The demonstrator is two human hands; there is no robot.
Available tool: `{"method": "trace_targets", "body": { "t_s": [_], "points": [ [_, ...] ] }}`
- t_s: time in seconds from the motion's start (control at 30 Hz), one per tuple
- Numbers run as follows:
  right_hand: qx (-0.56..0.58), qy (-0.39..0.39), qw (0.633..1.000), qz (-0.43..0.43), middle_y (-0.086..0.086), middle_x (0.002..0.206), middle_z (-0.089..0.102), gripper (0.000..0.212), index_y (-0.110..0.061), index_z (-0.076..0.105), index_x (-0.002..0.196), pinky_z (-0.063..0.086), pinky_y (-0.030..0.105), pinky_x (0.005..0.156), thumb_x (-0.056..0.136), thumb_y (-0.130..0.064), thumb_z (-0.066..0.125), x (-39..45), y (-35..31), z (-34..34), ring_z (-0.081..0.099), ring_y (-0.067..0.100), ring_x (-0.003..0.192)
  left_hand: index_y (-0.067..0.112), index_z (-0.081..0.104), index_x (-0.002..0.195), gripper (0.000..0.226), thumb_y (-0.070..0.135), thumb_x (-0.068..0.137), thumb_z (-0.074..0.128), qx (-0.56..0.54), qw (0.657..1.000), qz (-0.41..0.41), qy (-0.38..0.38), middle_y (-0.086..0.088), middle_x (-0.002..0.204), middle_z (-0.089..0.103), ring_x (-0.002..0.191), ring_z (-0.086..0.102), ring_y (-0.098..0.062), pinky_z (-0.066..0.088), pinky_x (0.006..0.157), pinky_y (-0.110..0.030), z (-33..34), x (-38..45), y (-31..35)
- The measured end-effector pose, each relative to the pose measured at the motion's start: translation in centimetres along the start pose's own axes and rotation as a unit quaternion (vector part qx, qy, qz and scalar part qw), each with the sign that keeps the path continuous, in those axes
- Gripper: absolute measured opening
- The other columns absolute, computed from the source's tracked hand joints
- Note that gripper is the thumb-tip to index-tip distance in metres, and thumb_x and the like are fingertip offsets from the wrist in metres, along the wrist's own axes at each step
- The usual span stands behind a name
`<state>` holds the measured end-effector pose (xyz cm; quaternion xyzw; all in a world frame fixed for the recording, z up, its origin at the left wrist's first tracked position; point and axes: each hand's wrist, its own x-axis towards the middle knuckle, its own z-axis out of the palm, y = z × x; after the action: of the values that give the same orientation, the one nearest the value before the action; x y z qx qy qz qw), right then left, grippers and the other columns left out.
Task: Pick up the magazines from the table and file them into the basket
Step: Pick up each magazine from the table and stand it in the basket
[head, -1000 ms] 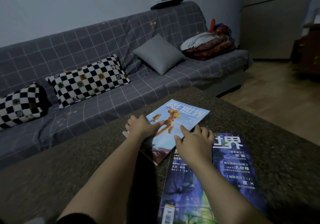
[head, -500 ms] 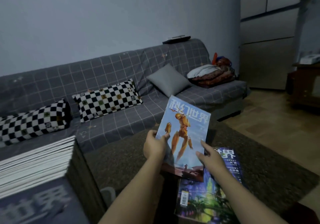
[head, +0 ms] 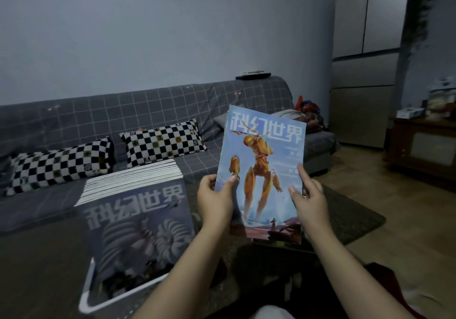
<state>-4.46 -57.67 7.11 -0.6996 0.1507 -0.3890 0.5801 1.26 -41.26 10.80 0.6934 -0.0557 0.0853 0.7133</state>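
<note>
Magazine [head: 261, 170] with the pale blue cover and orange figure is held upright and clear of the table [head: 44, 257], slightly right of frame centre in the head view, the only view supplied. Left hand [head: 215, 202] is clamped on its lower left edge, thumb across the cover and fingers behind. Right hand [head: 309, 201] grips the lower right edge in the same manner, one finger extended up along the margin. Hands are apart, one to each side of the cover. Basket [head: 86, 291], white-rimmed, stands at about 8 o'clock from the held magazine, on the table and near the viewer; a row of filed magazines [head: 133, 180] stands upright in it, spines up, with a grey-blue cover facing the camera. A further magazine appears to lie on the table below the held one, at about 6 o'clock, but only a dim edge shows. Sofa [head: 74, 121] with checked cushions runs behind, from 9 to 12 o'clock. Handling assessment: the item is judged light, thin and flexible, with a glossy cover likely to slide between dry fingers; it will sag if held by one corner. Recommended hold is both side edges or the spine, kept vertical, so it can slot in beside the filed row without buckling.
</note>
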Motion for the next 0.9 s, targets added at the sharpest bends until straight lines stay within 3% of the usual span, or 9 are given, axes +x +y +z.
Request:
{"method": "trace_targets", "body": {
  "t_s": [0.1,0.2,0.27,0.37,0.47,0.57,0.7,0.77,0.9],
  "points": [
    [-0.014,-0.022,0.999,-0.046,-0.001,0.114,0.042,0.057,-0.034,0.036,0.140,0.042,0.012,0.069,0.092,-0.012,0.055,-3.4,-2.3,0.8,0.045,0.008,0.085,0.031,0.057,0.087,0.015,0.031,0.080,0.071,-0.036,0.999,0.031,0.005,0.004,0.092,0.067,0.084,0.066,-0.021,0.057,0.074,-0.051,-4.5,-2.7,1.0],
    [-0.026,-0.058,0.995,-0.077,-0.002,0.100,0.042,0.062,-0.033,0.029,0.142,0.040,0.008,0.066,0.090,-0.012,0.056,-6.5,-4.1,2.7,0.045,0.007,0.080,0.038,0.058,0.092,0.015,0.028,0.085,0.066,-0.050,0.996,0.074,0.028,0.008,0.100,0.067,0.090,0.066,-0.016,0.057,0.077,-0.047,-9.1,-4.3,1.2],
    [-0.015,-0.087,0.993,-0.081,-0.004,0.096,0.041,0.069,-0.033,0.021,0.145,0.044,0.019,0.069,0.090,-0.011,0.057,-8.3,-5.1,4.5,0.047,0.013,0.078,0.041,0.056,0.111,0.029,0.024,0.088,0.063,-0.053,0.992,0.105,0.039,0.013,0.110,0.063,0.101,0.063,-0.012,0.055,0.082,-0.038,-12.0,-4.9,1.1],
    [0.032,-0.131,0.990,-0.048,0.006,0.113,0.047,0.073,-0.027,0.018,0.147,0.053,0.039,0.079,0.089,-0.009,0.058,-10.0,-6.1,7.6,0.055,0.027,0.092,0.037,0.045,0.135,0.049,0.019,0.092,0.059,-0.029,0.988,0.138,0.063,0.024,0.117,0.056,0.112,0.056,-0.005,0.051,0.090,-0.033,-15.9,-5.0,0.5],
    [0.059,-0.160,0.985,-0.033,0.006,0.116,0.054,0.042,-0.021,0.047,0.126,0.048,0.015,0.065,0.088,-0.007,0.060,-10.6,-6.6,10.5,0.059,0.008,0.088,0.036,0.040,0.139,0.052,0.015,0.094,0.055,-0.004,0.984,0.153,0.091,0.012,0.135,0.051,0.122,0.050,-0.009,0.046,0.101,-0.041,-18.9,-4.4,-0.3],
    [0.084,-0.170,0.981,-0.029,-0.004,0.092,0.062,0.028,-0.022,0.050,0.104,0.046,0.010,0.046,0.085,-0.006,0.063,-10.5,-6.8,13.1,0.064,-0.005,0.064,0.038,0.039,0.140,0.053,0.011,0.095,0.050,0.004,0.980,0.157,0.119,0.009,0.128,0.053,0.117,0.054,-0.013,0.049,0.097,-0.043,-20.9,-3.4,-1.1],
    [0.075,-0.154,0.984,-0.037,0.006,0.105,0.062,0.024,-0.014,0.054,0.105,0.052,0.023,0.063,0.084,-0.007,0.064,-9.9,-7.1,15.8,0.062,0.015,0.088,0.029,0.043,0.139,0.052,0.007,0.094,0.052,0.033,0.972,0.175,0.155,0.022,0.109,0.052,0.110,0.055,-0.009,0.049,0.096,-0.034,-22.3,-1.8,-2.0],
    [0.068,-0.153,0.985,-0.035,0.010,0.106,0.063,0.023,-0.008,0.055,0.105,0.052,0.028,0.069,0.084,-0.004,0.063,-9.9,-6.6,16.7,0.062,0.022,0.092,0.026,0.048,0.136,0.049,0.007,0.092,0.055,0.049,0.969,0.170,0.173,0.017,0.103,0.053,0.102,0.057,-0.009,0.050,0.092,-0.030,-22.7,-1.3,-2.8],
    [0.045,-0.151,0.987,-0.022,0.010,0.110,0.062,0.024,-0.009,0.056,0.107,0.050,0.025,0.069,0.084,-0.005,0.063,-10.2,-4.5,17.4,0.059,0.018,0.094,0.020,0.056,0.129,0.045,0.007,0.086,0.064,0.091,0.959,0.170,0.208,0.010,0.095,0.053,0.091,0.056,-0.008,0.048,0.083,-0.026,-23.2,-1.4,-5.0]
  ]
}}
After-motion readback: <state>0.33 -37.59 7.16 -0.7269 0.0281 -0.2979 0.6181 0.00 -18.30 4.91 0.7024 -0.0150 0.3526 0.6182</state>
